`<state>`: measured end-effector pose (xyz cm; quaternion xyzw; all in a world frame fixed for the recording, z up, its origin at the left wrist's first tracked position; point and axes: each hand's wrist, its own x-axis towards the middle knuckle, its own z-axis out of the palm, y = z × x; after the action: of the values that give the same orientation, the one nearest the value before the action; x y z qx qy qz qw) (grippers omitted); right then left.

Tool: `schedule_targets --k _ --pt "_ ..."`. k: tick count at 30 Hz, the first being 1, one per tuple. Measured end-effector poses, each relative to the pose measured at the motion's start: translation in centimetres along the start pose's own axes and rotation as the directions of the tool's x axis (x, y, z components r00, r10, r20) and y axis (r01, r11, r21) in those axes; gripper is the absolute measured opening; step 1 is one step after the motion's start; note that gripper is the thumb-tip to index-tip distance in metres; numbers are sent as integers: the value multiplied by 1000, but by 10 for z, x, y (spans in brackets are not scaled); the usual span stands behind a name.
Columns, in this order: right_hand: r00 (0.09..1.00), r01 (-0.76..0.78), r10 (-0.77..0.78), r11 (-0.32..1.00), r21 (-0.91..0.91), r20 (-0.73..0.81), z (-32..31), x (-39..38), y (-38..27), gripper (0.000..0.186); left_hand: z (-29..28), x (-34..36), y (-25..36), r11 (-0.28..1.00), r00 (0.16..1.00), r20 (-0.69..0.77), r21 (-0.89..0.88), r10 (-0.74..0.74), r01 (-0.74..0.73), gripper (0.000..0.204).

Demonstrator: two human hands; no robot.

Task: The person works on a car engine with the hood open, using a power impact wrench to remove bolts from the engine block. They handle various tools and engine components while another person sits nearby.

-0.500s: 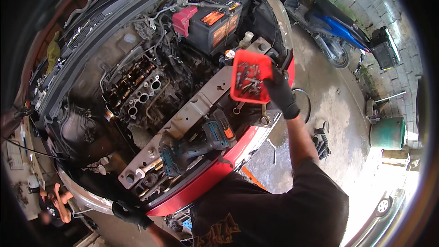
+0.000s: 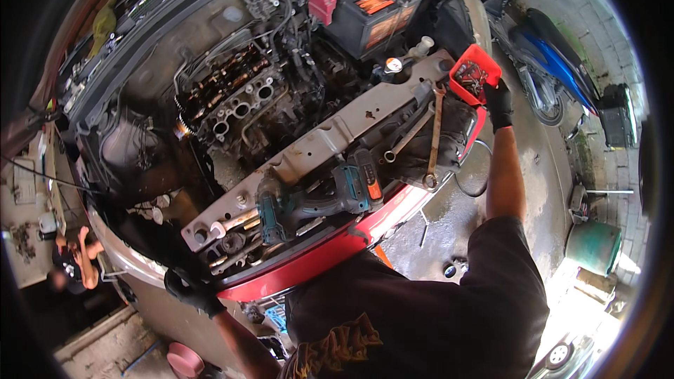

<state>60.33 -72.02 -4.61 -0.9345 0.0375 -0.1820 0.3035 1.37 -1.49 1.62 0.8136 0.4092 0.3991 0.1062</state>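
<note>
My right hand (image 2: 500, 107), in a black glove, is closed on a red plastic tray (image 2: 465, 84) of small metal hardware at the front right corner of the engine bay. Two long wrenches (image 2: 435, 137) lie just left of the tray. My gloved left hand (image 2: 195, 291) rests at the front left edge of the car; what its fingers grip, if anything, I cannot make out. A teal cordless power tool (image 2: 319, 200) lies among more tools along the front crossmember (image 2: 337, 132). Behind it sits the engine (image 2: 235, 105) with its top open and several round ports exposed.
A battery (image 2: 372, 17) with a red cover is at the back right. The red bumper (image 2: 295, 270) runs below me. Motorcycles (image 2: 544, 70) and a green bin (image 2: 593, 245) stand right. Another person (image 2: 81, 256) sits at lower left. A pink basin (image 2: 184, 359) lies below.
My right hand has moved the red tray rightward and up, from over the crossmember to the corner, uncovering the wrenches. My left hand stays at the front edge. The view has shifted slightly.
</note>
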Motion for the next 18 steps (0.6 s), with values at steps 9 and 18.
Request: schedule_targets --k 9,18 --pt "953 -173 199 976 -129 228 -5 17 -1 61 -1 -3 6 999 1000 -4 39 10 -10 25" --pt "966 208 -251 894 -396 -60 -37 -7 -140 56 2 -3 7 999 997 -65 -7 -34 34 22"
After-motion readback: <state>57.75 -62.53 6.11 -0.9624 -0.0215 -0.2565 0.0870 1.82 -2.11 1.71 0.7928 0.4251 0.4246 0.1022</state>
